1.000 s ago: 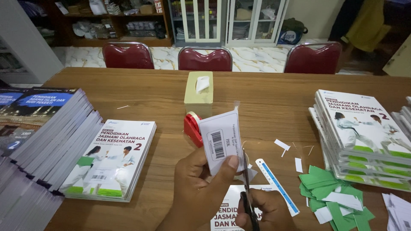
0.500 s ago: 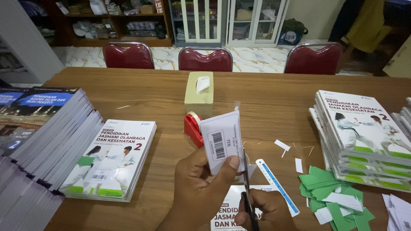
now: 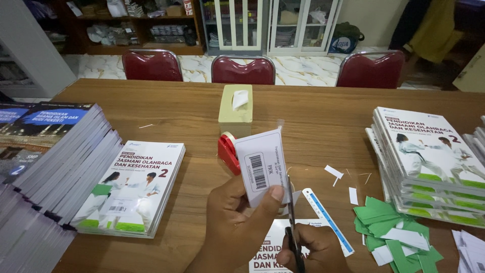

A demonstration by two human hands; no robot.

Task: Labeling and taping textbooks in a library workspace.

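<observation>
- Left hand (image 3: pixel 237 227) pinches the label (image 3: pixel 261 169) between thumb and fingers, barcode side facing up, held above the table (image 3: pixel 313 116).
- Right hand (image 3: pixel 313 250) is closed through the handles of the scissors (image 3: pixel 293 227); blades run up along the label's right edge, looks like they sit at the cut line.
- Doing the cut well, as I judge it: keep the label taut and flat, thumb clear of the blades, blade tracking just beside the printed border, trimming in one long stroke rather than nibbling.
- Ruler (image 3: pixel 327 220) lies just right of the label; white offcuts (image 3: pixel 333 172) are scattered beyond it.
- Green paper scraps (image 3: pixel 389 227) are piled further right, near a book stack (image 3: pixel 429 156).
- Red tape dispenser (image 3: pixel 228 151) sits just behind the label, tissue box (image 3: pixel 236 103) behind that.
- Single book (image 3: pixel 131 187) lies left of the label, with a big fanned stack (image 3: pixel 55 156) further left.
- Another book (image 3: pixel 268 250) lies under the hands.
</observation>
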